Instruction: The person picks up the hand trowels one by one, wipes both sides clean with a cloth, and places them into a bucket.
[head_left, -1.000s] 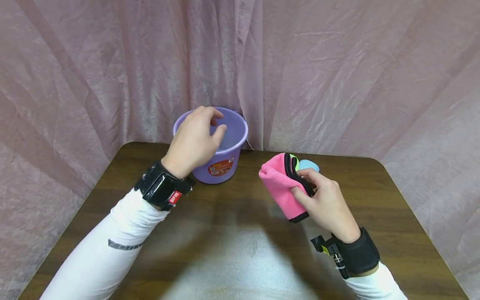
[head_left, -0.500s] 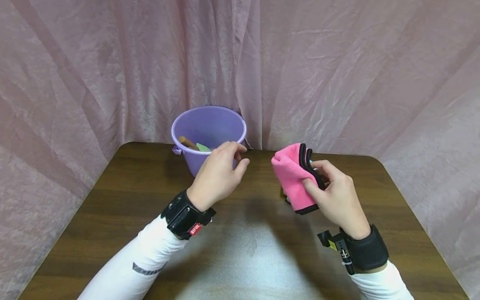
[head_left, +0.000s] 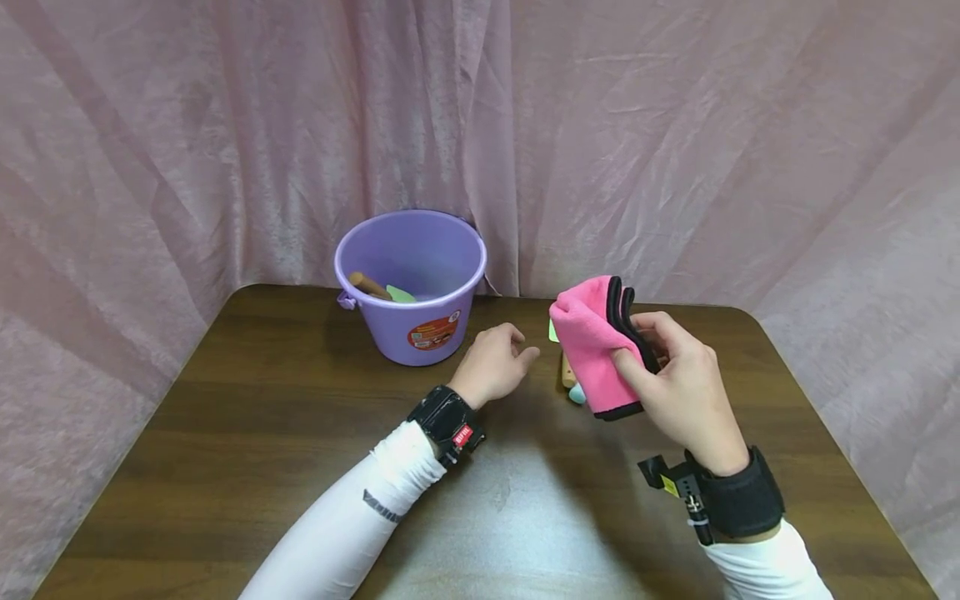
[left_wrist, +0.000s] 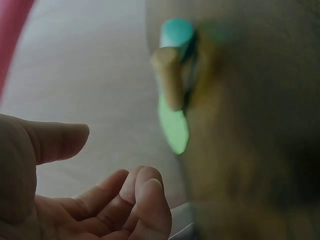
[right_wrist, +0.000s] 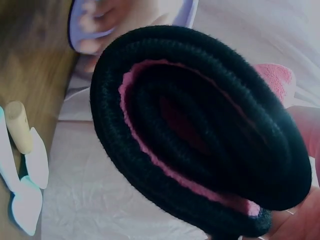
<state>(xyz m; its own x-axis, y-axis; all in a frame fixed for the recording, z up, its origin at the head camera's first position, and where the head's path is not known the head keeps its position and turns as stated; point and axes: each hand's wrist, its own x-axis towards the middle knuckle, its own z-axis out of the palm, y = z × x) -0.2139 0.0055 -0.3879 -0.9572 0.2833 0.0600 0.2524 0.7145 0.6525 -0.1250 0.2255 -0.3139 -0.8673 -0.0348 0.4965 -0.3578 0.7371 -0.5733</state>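
My right hand (head_left: 678, 387) grips a folded pink cloth (head_left: 588, 337) with black edging, held above the table; its rolled layers fill much of the right wrist view. My left hand (head_left: 493, 365) holds nothing, its fingers loosely bent, between the bucket and the cloth. Behind the cloth, partly hidden, lies a small tool with a wooden handle (head_left: 568, 372) and a green blade (left_wrist: 173, 125). Beside it is a light-blue spoon-shaped tool (right_wrist: 26, 205). The purple bucket (head_left: 411, 312) contains another wooden handle (head_left: 369, 286) and a green blade (head_left: 401, 294).
The bucket stands upright at the back of the brown wooden table (head_left: 225, 433), its orange label facing me. A pink curtain (head_left: 637, 167) hangs directly behind the table's back edge.
My left hand has moved from over the bucket, down and right toward the small tools. My right hand has lifted the cloth slightly up and right, uncovering part of a wooden handle.
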